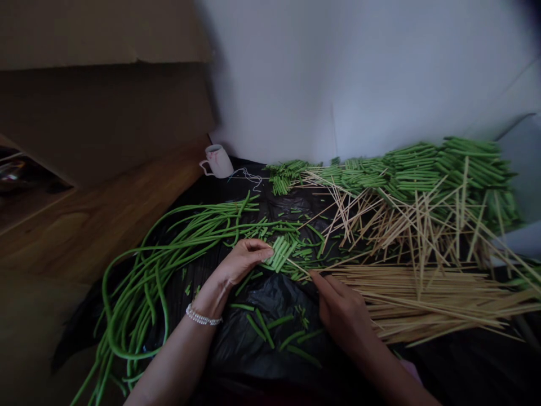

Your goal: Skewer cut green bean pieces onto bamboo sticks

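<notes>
1. Cut bean pieces (282, 254) line up on a thin stick (299, 267) mid-scene, over black plastic sheeting (266, 299). The left hand (245, 260) pinches the row's left end between thumb and fingers; the right hand (343, 307) pinches the stick's right end.
2. Threading the pieces appears to be the step in hand; the next move seems to call for a steady left hold and a straight push from the right.
3. Long beans (160, 247) curl at left; loose sticks (422, 293) lie near right, below stacked bean rows (414, 169).
4. Left fingers obscure the stick's tip; the right hand's lower fingers are lost in shadow, and both forearms run out of frame.
</notes>
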Tool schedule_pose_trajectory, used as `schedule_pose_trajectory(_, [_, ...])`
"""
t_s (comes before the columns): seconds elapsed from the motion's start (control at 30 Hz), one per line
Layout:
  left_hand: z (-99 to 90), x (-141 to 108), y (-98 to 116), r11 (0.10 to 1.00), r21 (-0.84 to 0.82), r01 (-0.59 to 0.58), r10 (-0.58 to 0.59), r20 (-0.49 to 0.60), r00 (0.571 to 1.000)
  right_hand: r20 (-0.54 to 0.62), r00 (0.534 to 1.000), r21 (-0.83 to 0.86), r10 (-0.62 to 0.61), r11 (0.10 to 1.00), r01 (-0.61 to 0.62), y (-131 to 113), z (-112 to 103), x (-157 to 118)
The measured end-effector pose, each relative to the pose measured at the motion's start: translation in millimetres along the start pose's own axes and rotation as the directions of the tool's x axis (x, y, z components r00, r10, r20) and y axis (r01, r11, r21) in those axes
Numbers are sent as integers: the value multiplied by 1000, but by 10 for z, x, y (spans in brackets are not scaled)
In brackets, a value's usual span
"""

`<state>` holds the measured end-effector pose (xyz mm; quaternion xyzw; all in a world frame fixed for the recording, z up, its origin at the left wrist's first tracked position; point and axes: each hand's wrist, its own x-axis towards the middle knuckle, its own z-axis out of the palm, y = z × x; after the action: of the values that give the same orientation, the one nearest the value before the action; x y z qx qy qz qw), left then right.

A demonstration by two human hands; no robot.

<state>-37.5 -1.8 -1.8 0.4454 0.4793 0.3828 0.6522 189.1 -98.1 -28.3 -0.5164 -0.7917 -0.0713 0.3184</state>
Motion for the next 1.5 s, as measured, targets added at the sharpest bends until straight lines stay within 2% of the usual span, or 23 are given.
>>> schedule_pose_trajectory(0.17, [33,6,-19,997,15,-79,80,-33,996,-11,1000,5,20,1000,-20,49,-28,33])
schedule_pose_trajectory(0.27, [-23,25,8,987,30,-159,162,-125,979,-54,996,7,74,997,-73,136,-54,55])
schedule_pose_trajectory(0.37, [-135,52,32,938,255,-233,301,-271,915,-77,988,26,133,991,-132,217,-71,70])
schedule_pose_trajectory(0.43, [-191,63,30,867,442,-232,381,-286,879,-74,988,43,139,990,-136,238,-71,71])
schedule_pose_trajectory(0.57, [-190,58,-7,678,709,-196,442,-181,878,-48,993,40,111,993,-109,208,-53,55])
schedule_pose_trajectory(0.73, [-141,44,-55,422,878,-227,446,17,895,-46,993,22,109,994,-108,178,-37,45])
schedule_pose_trajectory(0.87, [-153,42,-71,361,905,-224,386,74,920,-42,994,15,106,994,-105,170,-30,49])
schedule_pose_trajectory(1.07, [-145,58,-78,365,884,-291,400,133,907,-49,994,14,94,995,-94,163,-23,44])
schedule_pose_trajectory(1.2, [-105,57,-81,430,856,-286,449,72,891,-38,995,10,90,996,-89,170,-24,41])
schedule_pose_trajectory(1.33, [-74,51,-58,660,706,-257,457,-107,883,-42,995,12,88,996,-88,167,-22,41])
schedule_pose_trajectory(1.43, [-55,59,-38,843,473,-257,399,-229,888,-34,996,21,80,997,-80,152,-22,38])
schedule_pose_trajectory(1.5, [-40,65,-33,933,263,-245,312,-257,915,-18,998,26,65,998,-65,137,-25,35])
